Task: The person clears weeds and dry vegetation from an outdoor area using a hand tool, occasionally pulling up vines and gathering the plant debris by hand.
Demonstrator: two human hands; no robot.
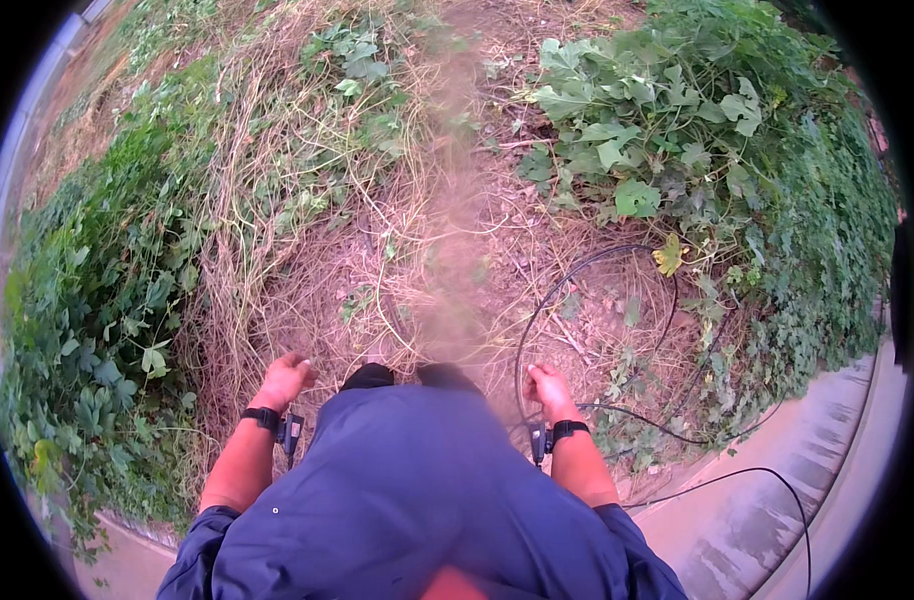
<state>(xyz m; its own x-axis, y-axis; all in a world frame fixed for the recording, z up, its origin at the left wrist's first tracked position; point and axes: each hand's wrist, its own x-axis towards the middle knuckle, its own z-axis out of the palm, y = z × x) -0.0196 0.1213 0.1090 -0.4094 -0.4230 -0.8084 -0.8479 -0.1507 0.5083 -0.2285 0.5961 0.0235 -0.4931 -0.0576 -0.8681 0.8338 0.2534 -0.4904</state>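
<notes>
Curled, the right hand (550, 392) is just beside the black cable (557, 284); whether its grip holds it, I cannot tell. The left hand (285, 382), well left of the cable, bends, contents unclear. Stiffness probably bows the cable's loop.

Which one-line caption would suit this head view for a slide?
Right hand beside a looping black cable, left hand near dry vine stems, leafy vines on both sides.
</notes>
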